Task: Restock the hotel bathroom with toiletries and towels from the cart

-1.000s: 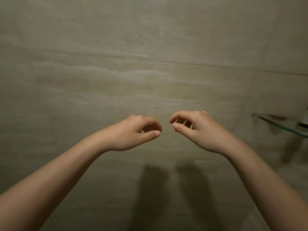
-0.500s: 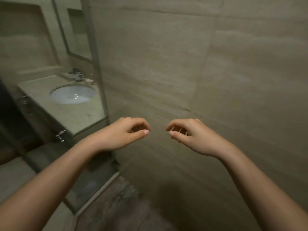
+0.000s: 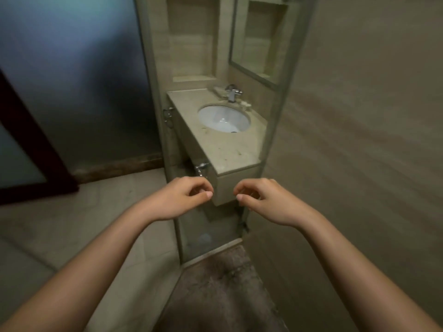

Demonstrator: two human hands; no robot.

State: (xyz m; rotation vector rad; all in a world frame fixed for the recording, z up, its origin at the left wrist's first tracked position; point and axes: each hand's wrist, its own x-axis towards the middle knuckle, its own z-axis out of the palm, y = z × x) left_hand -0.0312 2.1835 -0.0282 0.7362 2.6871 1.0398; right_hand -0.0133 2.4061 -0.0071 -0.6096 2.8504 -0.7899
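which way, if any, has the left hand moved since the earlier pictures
Yes. The left hand swung left: it was below-right of the sink, now it is below-left of it.

One camera sits on your head. It looks forward and down. Your left hand (image 3: 177, 200) and right hand (image 3: 268, 202) are close in front; the sink (image 3: 224, 118) is farther off, straight ahead.
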